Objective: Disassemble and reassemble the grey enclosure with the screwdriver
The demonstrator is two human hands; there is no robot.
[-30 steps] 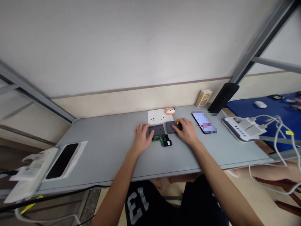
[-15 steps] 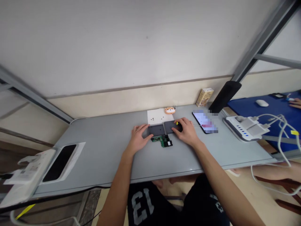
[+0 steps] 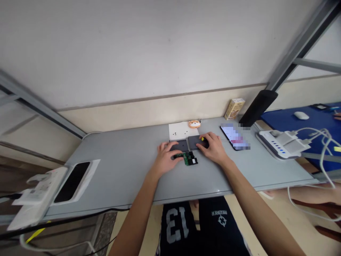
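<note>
Dark casing pieces (image 3: 182, 145), two of them, lie flat side by side near the middle of the grey desk (image 3: 119, 167), the biggest thing here. A white power strip (image 3: 277, 147) sits at the right end of the desk, well apart from the work. Next come the hands: the left hand (image 3: 165, 159) arches over the left end of a green circuit board (image 3: 185, 159) and the left casing piece, thumb and fingers apart, and I cannot tell whether it grips either; the right hand (image 3: 215, 148) rests on the right casing piece with a slim tool caught between its fingers. Beyond it, a lit phone (image 3: 234, 137) slants across the desktop, and a white sheet (image 3: 178, 129) lies just behind the casing pieces. The left casing piece has its long axis running left to right; the other is partly covered by the hand. On the near side, the board's green strip runs the same way, its black block pointing right and toward the person. The slim tool (image 3: 203, 139) points its yellow end left, its thin shaft right toward the phone. Smallest are dark specks (image 3: 175, 134) on the sheet.
</note>
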